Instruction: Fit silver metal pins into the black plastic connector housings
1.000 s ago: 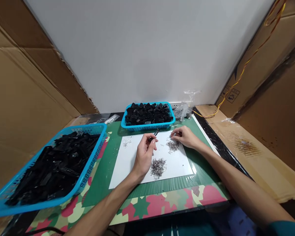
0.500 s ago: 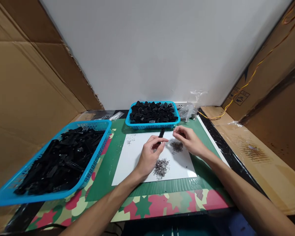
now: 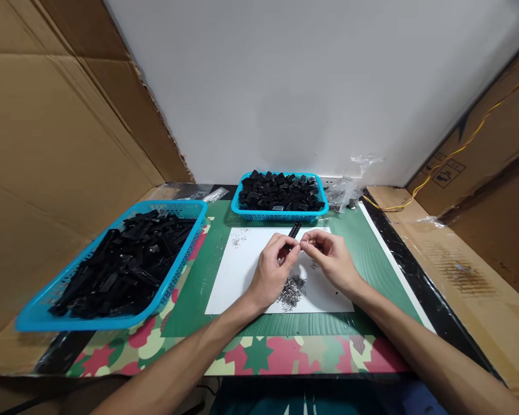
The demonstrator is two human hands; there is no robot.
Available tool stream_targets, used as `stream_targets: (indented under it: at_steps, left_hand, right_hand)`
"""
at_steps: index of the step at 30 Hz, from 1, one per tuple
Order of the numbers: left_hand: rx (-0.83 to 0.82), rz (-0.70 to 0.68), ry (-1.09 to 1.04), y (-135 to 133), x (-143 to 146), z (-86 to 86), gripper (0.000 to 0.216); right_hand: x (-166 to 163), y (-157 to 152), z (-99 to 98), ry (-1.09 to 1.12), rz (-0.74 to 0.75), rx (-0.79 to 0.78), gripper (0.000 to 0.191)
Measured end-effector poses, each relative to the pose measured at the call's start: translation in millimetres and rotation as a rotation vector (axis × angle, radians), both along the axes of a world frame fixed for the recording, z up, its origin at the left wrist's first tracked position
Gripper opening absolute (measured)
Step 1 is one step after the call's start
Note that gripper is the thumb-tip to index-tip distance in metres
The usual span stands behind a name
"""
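a workshop, judging by cardboard partitions [image 3: 64, 121], blue baskets [image 3: 280, 215] of black parts [image 3: 281, 193] and heaped metal bits [image 3: 292, 292].

Two hands [image 3: 273, 270] — one held black piece [image 3: 294, 230] — two baskets [image 3: 281, 215], one sheet [image 3: 233, 282]

R hand [image 3: 334, 264] moved in; fingers [image 3: 312, 250] now nxt to L hand [image 3: 271, 272], prev. apart.

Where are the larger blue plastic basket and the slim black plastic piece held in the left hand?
Larger blue plastic basket [image 3: 112, 324]: head view, on its near rim.
Slim black plastic piece [image 3: 294, 230]: head view, on its exposed far end.
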State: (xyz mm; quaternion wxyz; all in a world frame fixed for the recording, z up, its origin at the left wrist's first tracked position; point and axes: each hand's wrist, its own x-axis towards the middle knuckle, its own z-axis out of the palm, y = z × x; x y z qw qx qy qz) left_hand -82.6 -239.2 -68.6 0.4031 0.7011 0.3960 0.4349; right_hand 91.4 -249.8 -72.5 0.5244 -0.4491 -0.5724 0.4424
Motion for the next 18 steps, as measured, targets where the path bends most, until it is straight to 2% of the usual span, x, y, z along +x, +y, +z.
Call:
stream_targets:
  at_steps: [6, 10, 16, 18]
  left_hand:
    - [0.006, 0.000, 0.014, -1, 0, 2.9, 0.023]
    - [-0.019, -0.049, 0.009, -1, -2, 3.6, 0.023]
    - [-0.040, -0.094, 0.057, -2, 0, 1.1, 0.022]
    - [-0.026, -0.112, 0.086, -2, 0, 1.8, 0.022]
  right_hand:
    - [3, 0, 2.4, -0.013, 0.021, -0.023, 0.033]
    - [9, 2, 4.1, -0.044, 0.030, 0.002, 0.031]
    - [18, 0, 13.9, -0.262, 0.058, 0.105, 0.020]
    - [25, -1, 19.1, -0.297, 0.085, 0.095, 0.020]
